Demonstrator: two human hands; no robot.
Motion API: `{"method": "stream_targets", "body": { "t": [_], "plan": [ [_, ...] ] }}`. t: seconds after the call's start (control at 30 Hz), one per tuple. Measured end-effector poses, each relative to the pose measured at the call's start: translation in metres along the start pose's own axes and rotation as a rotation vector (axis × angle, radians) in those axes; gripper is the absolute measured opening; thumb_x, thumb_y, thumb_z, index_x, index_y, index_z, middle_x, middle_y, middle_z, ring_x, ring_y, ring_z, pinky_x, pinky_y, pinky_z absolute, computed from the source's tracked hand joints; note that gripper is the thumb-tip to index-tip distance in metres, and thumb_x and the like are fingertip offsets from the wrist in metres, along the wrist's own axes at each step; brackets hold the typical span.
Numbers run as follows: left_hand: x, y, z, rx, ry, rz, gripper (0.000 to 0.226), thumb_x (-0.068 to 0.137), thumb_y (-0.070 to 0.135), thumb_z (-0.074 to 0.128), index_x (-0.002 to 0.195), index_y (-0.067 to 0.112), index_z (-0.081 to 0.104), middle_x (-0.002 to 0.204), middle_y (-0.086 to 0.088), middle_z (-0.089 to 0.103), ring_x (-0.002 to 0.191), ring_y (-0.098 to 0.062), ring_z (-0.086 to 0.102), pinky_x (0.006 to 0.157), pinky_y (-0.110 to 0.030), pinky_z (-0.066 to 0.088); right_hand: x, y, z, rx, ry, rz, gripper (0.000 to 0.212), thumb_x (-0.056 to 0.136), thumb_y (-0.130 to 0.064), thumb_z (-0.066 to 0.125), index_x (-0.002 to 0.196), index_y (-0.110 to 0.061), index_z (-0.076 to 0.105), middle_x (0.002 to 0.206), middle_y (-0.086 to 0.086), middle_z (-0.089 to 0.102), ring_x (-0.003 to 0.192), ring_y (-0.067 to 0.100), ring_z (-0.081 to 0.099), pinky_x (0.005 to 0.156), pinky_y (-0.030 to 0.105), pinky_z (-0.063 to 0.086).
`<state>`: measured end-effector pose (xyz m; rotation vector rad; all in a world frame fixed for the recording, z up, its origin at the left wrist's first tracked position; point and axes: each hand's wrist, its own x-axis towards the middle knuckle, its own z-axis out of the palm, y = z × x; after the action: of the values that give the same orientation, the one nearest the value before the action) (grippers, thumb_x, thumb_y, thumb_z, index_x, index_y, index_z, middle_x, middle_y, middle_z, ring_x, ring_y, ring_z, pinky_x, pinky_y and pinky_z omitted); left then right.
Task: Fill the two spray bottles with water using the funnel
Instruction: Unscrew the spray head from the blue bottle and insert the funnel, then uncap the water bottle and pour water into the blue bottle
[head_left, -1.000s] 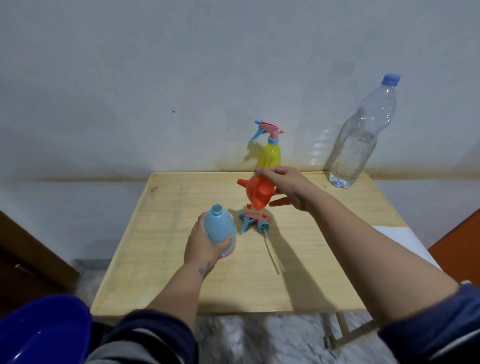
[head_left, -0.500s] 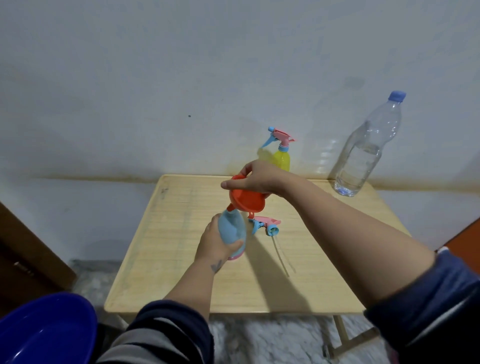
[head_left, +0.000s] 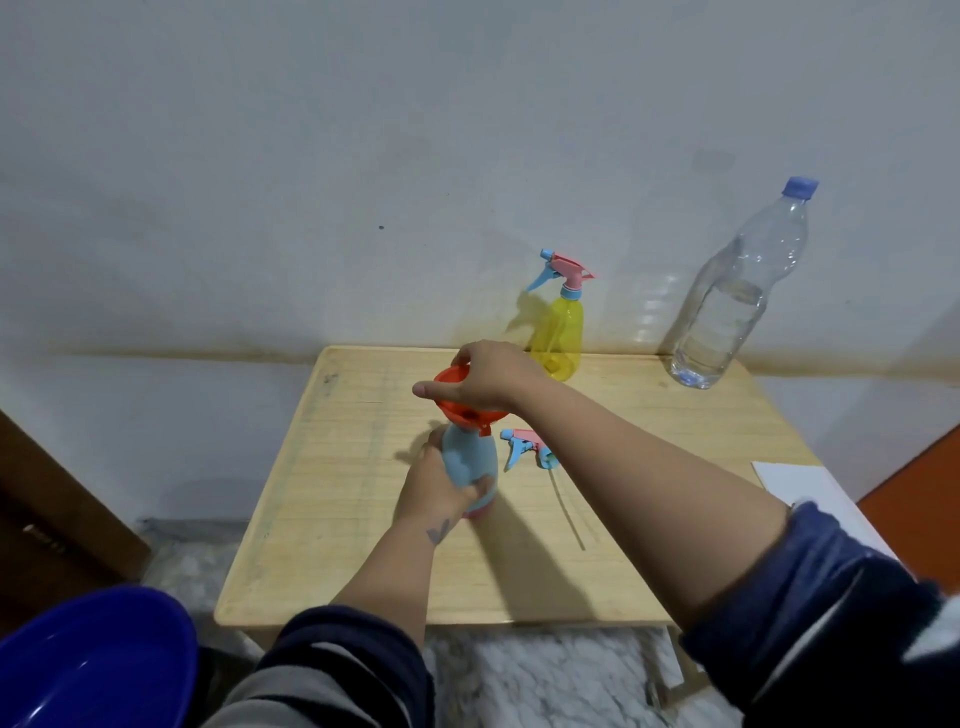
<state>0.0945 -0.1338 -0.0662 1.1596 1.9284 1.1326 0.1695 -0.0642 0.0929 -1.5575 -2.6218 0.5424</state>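
- The right hand (head_left: 485, 376), fingers grasping the orange funnel (head_left: 460, 397), has now seated it in the blue spray bottle (head_left: 470, 460) below.
- The left hand (head_left: 434, 486) fingers grip that bottle on the desk (head_left: 363, 519).
- Pouring water seems next.

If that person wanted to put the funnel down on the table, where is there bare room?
Bare wood lies along the table's left side, left of the blue spray bottle, and along the near edge below the loose sprayer head. The back right is crowded by the yellow spray bottle and water bottle.
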Motion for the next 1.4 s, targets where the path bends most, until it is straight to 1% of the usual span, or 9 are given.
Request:
{"method": "stream_targets", "body": {
  "t": [0.2, 0.37, 0.43, 0.5, 0.67, 1.03, 1.13, 1.23, 1.4],
  "plan": [
    [-0.001, 0.002, -0.001, -0.028, -0.029, -0.027, 0.079, 0.063, 0.028, 0.087, 0.128, 0.022, 0.042, 0.115, 0.002, 0.058, 0.106, -0.022, 0.059, 0.077, -0.028, 0.049, -0.011, 0.014, -0.005, 0.289, 0.06, 0.053, 0.076, 0.081, -0.073, 0.048, 0.131, -0.016, 0.053, 0.134, 0.006, 0.056, 0.118, 0.025, 0.054, 0.093, 0.037, 0.049],
    [0.001, 0.012, -0.025, 0.04, -0.213, -0.043, 0.141, 0.04, 0.036, 0.093, 0.147, 0.035, 0.002, 0.145, 0.0, 0.037, 0.132, -0.024, 0.042, 0.103, -0.044, 0.045, -0.027, 0.038, -0.012, 0.354, 0.088, 0.118, 0.064, 0.094, -0.063, 0.03, 0.103, -0.009, 0.061, 0.103, 0.01, 0.061, 0.101, 0.028, 0.055, 0.082, 0.035, 0.04],
    [0.002, 0.026, -0.045, 0.149, -0.282, -0.077, 0.13, 0.057, 0.013, 0.088, 0.152, 0.025, 0.0, 0.153, -0.004, 0.028, 0.14, -0.026, 0.032, 0.111, -0.044, 0.035, -0.034, 0.048, -0.016, 0.357, 0.09, 0.141, 0.063, 0.096, -0.059, 0.03, 0.098, -0.003, 0.061, 0.099, 0.014, 0.062, 0.095, 0.029, 0.055, 0.08, 0.036, 0.041],
    [0.007, 0.037, -0.067, 0.267, -0.279, -0.059, 0.099, 0.071, 0.0, 0.075, 0.151, 0.017, 0.02, 0.152, -0.008, 0.033, 0.139, -0.026, 0.035, 0.107, -0.035, 0.035, -0.04, 0.058, -0.022, 0.352, 0.073, 0.168, 0.06, 0.098, -0.052, 0.035, 0.109, 0.001, 0.062, 0.109, 0.018, 0.065, 0.092, 0.027, 0.055, 0.077, 0.035, 0.043],
    [0.031, 0.073, -0.112, 0.417, -0.125, 0.099, 0.045, 0.088, 0.0, 0.049, 0.131, 0.012, 0.052, 0.134, -0.009, 0.055, 0.124, -0.023, 0.052, 0.095, -0.022, 0.036, -0.053, 0.072, -0.041, 0.284, 0.003, 0.214, 0.044, 0.095, -0.035, 0.049, 0.115, 0.002, 0.063, 0.092, 0.012, 0.062, 0.075, 0.022, 0.052, 0.051, 0.024, 0.034],
    [0.057, 0.182, -0.038, 0.443, -0.207, 0.344, 0.038, 0.089, 0.013, 0.058, 0.126, 0.015, 0.057, 0.129, -0.006, 0.058, 0.12, -0.02, 0.054, 0.103, -0.029, 0.04, -0.057, 0.133, -0.083, 0.222, 0.077, 0.294, 0.037, 0.092, -0.03, 0.053, 0.113, -0.002, 0.066, 0.066, 0.003, 0.053, 0.058, 0.016, 0.048, 0.047, 0.023, 0.033],
    [0.068, 0.201, 0.009, 0.4, -0.268, 0.337, 0.041, 0.087, 0.014, 0.06, 0.128, 0.016, 0.055, 0.131, -0.005, 0.056, 0.121, -0.019, 0.053, 0.099, -0.028, 0.041, -0.052, 0.17, -0.098, 0.215, 0.131, 0.321, 0.038, 0.092, -0.028, 0.053, 0.114, 0.0, 0.067, 0.092, 0.012, 0.067, 0.082, 0.026, 0.062, 0.066, 0.028, 0.049],
    [0.079, 0.215, 0.062, 0.37, -0.324, 0.32, 0.043, 0.088, 0.015, 0.06, 0.13, 0.017, 0.052, 0.134, -0.002, 0.053, 0.124, -0.018, 0.05, 0.102, -0.029, 0.041, -0.042, 0.215, -0.112, 0.234, 0.19, 0.364, 0.039, 0.09, -0.024, 0.053, 0.116, 0.003, 0.064, 0.12, 0.019, 0.065, 0.113, 0.032, 0.06, 0.095, 0.038, 0.048],
    [0.099, 0.234, 0.153, 0.321, -0.383, 0.29, 0.051, 0.087, 0.018, 0.065, 0.135, 0.015, 0.047, 0.137, -0.005, 0.052, 0.125, -0.021, 0.049, 0.097, -0.026, 0.04, -0.023, 0.292, -0.139, 0.238, 0.246, 0.433, 0.035, 0.089, -0.022, 0.052, 0.114, 0.0, 0.065, 0.117, 0.015, 0.066, 0.108, 0.029, 0.061, 0.092, 0.038, 0.049]
  ]
}}
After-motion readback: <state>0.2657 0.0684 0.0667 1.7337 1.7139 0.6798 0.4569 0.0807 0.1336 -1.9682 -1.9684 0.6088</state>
